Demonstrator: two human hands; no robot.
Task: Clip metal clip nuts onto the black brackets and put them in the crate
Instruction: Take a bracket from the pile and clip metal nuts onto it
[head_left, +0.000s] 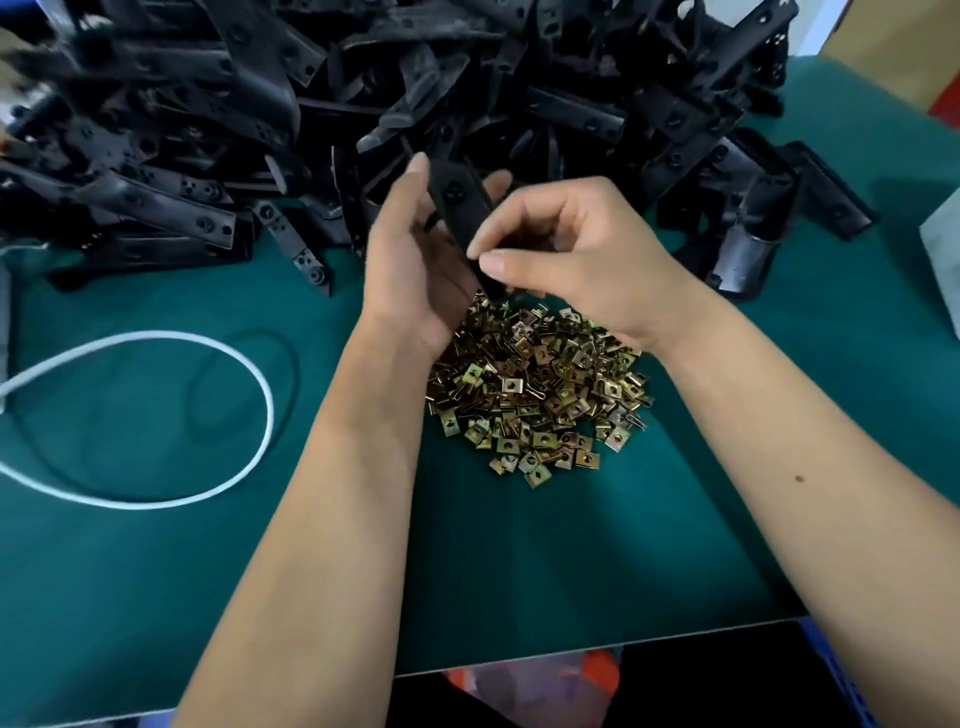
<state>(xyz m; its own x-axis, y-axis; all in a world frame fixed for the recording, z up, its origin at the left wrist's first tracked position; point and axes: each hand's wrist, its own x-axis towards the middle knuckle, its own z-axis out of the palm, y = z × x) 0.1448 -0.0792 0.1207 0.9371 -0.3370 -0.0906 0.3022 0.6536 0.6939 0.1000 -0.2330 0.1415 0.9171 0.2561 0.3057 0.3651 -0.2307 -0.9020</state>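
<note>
From the head view, the left hand (415, 260) grips a black bracket (462, 213), a matte, flat plastic strip with a round boss near its top end, held upright just above the heap of clip nuts (540, 384). The right hand (566, 249) pinches the bracket's lower end between thumb and curled fingers; whether a clip nut sits there I cannot tell. The brassy clip nuts lie at centre on the green table (519, 571). A bracket pile (363, 104) fills 10 to 2 o'clock. A white cable (156, 415) loops at 9 o'clock. The table edge runs at 6 o'clock, bare mat before it.
</note>
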